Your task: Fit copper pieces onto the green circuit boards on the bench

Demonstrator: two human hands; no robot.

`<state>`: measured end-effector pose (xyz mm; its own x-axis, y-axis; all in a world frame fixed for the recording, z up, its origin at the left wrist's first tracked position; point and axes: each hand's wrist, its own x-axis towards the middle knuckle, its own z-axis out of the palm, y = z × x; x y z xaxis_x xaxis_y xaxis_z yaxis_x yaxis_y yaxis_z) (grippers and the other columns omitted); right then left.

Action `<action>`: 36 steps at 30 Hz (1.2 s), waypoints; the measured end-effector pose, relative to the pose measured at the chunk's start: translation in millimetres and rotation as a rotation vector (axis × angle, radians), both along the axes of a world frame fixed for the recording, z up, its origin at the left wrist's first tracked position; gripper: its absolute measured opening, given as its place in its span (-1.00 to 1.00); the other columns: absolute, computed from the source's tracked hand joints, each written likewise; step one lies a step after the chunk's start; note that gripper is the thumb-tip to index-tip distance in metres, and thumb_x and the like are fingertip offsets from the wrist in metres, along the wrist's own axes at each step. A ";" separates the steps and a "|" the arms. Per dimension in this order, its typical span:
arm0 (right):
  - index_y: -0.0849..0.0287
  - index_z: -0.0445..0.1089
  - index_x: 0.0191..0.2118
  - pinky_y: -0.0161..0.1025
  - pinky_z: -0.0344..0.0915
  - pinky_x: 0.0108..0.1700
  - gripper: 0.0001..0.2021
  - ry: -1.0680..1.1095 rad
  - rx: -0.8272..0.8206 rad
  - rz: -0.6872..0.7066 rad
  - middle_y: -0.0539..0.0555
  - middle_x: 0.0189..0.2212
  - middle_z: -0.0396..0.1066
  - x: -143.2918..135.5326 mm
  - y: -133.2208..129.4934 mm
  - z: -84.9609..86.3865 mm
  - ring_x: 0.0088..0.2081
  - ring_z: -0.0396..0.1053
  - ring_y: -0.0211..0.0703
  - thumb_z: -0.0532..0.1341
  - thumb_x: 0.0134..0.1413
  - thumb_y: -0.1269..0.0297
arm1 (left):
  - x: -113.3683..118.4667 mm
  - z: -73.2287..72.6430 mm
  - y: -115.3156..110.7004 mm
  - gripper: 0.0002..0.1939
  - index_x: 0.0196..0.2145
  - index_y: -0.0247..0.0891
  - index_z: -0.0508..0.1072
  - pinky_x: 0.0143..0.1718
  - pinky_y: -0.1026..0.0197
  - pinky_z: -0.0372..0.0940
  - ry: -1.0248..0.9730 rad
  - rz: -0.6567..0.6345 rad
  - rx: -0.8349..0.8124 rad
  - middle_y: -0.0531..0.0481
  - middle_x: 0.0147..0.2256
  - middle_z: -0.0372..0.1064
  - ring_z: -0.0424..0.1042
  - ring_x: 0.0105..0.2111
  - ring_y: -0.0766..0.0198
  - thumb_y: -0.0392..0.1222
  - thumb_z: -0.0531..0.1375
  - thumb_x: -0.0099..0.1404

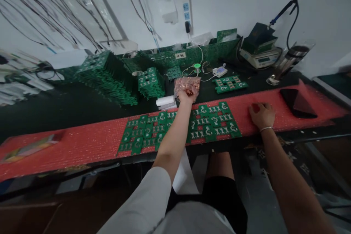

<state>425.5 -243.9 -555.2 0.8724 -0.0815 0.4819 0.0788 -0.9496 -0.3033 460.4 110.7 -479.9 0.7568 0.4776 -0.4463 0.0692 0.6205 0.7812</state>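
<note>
My left hand (185, 97) reaches into a clear plastic bag (179, 85) of small copper-coloured parts. Its fingers are hidden inside the bag. Below my left forearm, green circuit boards (203, 121) lie side by side in a panel-like block on red bubble wrap (90, 144). To the right of these boards my right hand (262, 116) rests on the bubble wrap with its fingers curled in; whether something small is between them I cannot make out. A dark phone or tablet (297, 103) lies just right of that hand.
Tall stacks of green boards (106, 76) and a shorter stack (150, 82) stand at the back left. A white roll (165, 101) lies beside the bag. Further right are a loose board panel (230, 83), a scale (261, 58), a glass bottle (287, 64) and a soldering iron (283, 11).
</note>
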 end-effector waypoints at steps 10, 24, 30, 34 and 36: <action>0.33 0.52 -0.12 0.02 0.28 -0.10 -0.56 0.152 0.017 0.015 0.36 -0.20 0.44 3.7 -6.4 16.9 -0.15 0.36 0.15 0.11 0.09 0.07 | -35.2 14.1 -3.3 -0.70 -0.42 -0.29 0.24 -0.75 0.49 -0.18 -0.053 -0.022 -0.361 0.10 -0.58 0.11 -0.01 -0.70 0.51 -0.17 -0.07 0.46; 0.05 0.50 -0.09 -0.08 0.43 -0.01 -0.78 0.011 0.527 0.828 0.09 -0.14 0.54 -158.6 169.1 94.4 -0.11 0.49 -0.11 0.15 0.29 0.16 | -201.3 28.6 -48.7 -0.72 -0.47 -0.30 0.25 -0.81 0.49 -0.25 -0.248 -0.396 -0.601 0.13 -0.53 0.13 -0.16 -0.72 0.60 -0.15 0.24 0.28; 0.07 0.48 -0.17 -0.13 0.43 -0.12 -0.81 0.104 0.482 0.866 0.10 -0.22 0.49 -176.9 171.5 89.9 -0.18 0.46 -0.12 0.20 0.24 0.12 | -226.9 6.7 -49.4 -0.76 -0.41 -0.35 0.38 -0.80 0.45 -0.28 -0.174 -0.393 -0.551 0.13 -0.60 0.18 -0.08 -0.76 0.58 -0.10 0.25 0.21; 0.09 0.45 -0.24 -0.19 0.40 -0.24 -0.81 0.224 0.510 0.876 0.05 -0.32 0.48 -185.2 169.6 87.6 -0.30 0.44 -0.15 0.23 0.21 0.09 | -239.2 -3.5 -51.5 -0.69 -0.34 -0.37 0.44 -0.78 0.42 -0.26 -0.165 -0.363 -0.383 0.11 -0.61 0.23 0.06 -0.76 0.52 -0.02 0.26 0.16; 0.09 0.45 -0.26 -0.20 0.38 -0.26 -0.82 0.225 0.525 0.868 0.04 -0.34 0.49 -189.4 168.8 86.2 -0.32 0.44 -0.16 0.20 0.25 0.11 | -243.8 -5.8 -51.6 -0.67 -0.34 -0.36 0.44 -0.78 0.41 -0.25 -0.182 -0.373 -0.349 0.11 -0.63 0.22 0.09 -0.75 0.49 0.02 0.26 0.15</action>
<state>236.1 -75.1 -469.0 0.7967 0.4649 0.3861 0.5628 -0.3380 -0.7544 216.6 59.2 -485.7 0.9266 0.0084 -0.3759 0.2172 0.8041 0.5534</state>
